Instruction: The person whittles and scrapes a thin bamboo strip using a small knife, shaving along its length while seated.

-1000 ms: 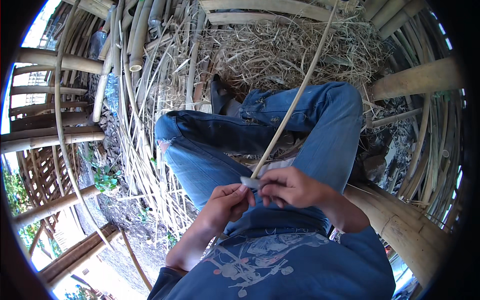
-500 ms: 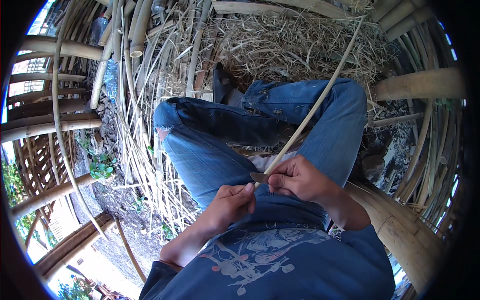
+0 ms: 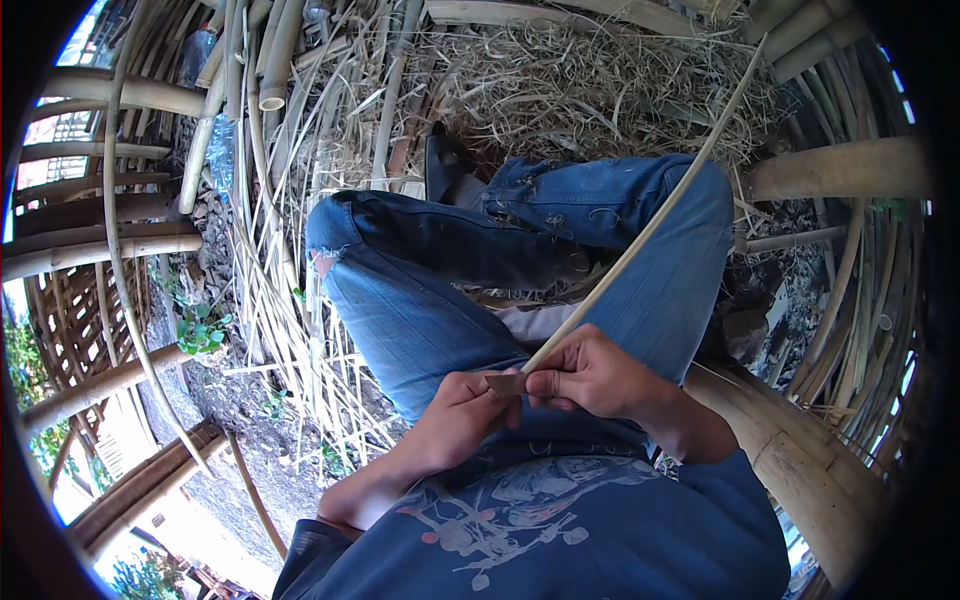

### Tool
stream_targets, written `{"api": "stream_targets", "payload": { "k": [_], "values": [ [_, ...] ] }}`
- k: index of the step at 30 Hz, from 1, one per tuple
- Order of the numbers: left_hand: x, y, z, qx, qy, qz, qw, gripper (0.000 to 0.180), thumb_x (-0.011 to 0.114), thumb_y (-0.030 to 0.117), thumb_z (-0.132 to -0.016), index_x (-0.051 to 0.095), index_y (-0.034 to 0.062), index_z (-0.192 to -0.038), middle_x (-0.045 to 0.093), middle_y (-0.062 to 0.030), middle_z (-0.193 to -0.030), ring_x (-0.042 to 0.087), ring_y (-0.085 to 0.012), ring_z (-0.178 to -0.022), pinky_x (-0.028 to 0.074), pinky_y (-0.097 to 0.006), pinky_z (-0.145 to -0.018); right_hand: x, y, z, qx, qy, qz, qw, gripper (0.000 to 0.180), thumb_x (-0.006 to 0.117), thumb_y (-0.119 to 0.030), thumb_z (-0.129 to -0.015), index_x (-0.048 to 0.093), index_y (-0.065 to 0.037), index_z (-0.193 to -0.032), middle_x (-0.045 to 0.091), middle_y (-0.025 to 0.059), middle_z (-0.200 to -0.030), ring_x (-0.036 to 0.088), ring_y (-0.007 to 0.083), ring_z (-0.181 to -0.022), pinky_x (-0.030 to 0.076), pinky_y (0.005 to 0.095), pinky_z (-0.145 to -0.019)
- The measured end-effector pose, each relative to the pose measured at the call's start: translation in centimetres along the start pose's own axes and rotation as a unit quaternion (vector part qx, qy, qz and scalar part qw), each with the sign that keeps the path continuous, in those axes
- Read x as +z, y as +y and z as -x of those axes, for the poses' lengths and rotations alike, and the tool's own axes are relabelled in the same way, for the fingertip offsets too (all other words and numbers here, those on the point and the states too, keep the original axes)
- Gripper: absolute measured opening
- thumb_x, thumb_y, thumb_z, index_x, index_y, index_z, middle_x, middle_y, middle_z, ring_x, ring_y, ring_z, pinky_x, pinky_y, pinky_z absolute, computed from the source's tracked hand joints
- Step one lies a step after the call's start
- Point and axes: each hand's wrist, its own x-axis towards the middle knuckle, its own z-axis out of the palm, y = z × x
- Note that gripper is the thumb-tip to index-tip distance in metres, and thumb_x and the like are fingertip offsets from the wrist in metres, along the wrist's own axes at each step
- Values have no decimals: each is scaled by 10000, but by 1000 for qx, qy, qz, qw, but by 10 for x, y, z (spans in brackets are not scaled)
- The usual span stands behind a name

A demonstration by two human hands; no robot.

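A long, thin bamboo strip (image 3: 652, 230) slants from my lap up over my bent right leg toward the far right, bowing slightly. Its near end runs in between my hands. My right hand (image 3: 600, 375) is closed around a small knife, whose handle is hidden in the fingers. The short blade (image 3: 504, 384) juts leftward across the strip, close to the left fingers. Closed too, my left hand (image 3: 455, 415) pinches the strip's near end beside the blade; the fingers cover that end.
Curly bamboo shavings (image 3: 600, 90) lie heaped beyond my legs. Loose split strips (image 3: 310, 350) cover the ground on the left. A thick bamboo pole (image 3: 800, 450) runs by my right side, and a bamboo lattice (image 3: 85, 320) stands at the left.
My right hand and the knife have come slightly nearer and to the left, so the blade meets the left fingers. The strip's far end has swung rightward.
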Motion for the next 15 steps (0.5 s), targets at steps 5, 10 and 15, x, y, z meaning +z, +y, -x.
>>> {"api": "stream_targets", "payload": {
  "k": [5,10,15],
  "values": [
    [5,10,5,-5,18,7,1000,326,399,206,-976,560,30,-753,455,47,-623,376,-36,-579,311,-212,-522,2,0,4,-20,20,20,999,128,585,-18,-869,646,70,-939,613,59,-682,489,58,-527,382,204,-467],
    [2,9,8,-15,5,-12,1000,324,416,218,-977,566,34,-757,445,56,-622,369,-34,-581,302,-210,-519,-1,-4,10,-29,24,56,998,127,578,-32,-881,653,59,-928,638,57,-714,530,51,-574,426,192,-503],
    [4,7,9,-6,7,-5,1000,329,422,227,-978,566,37,-751,430,59,-616,362,-31,-581,292,-207,-515,-2,-5,12,-37,23,61,997,117,580,-27,-878,656,62,-889,635,56,-693,525,51,-564,409,194,-491]
  ]
}}
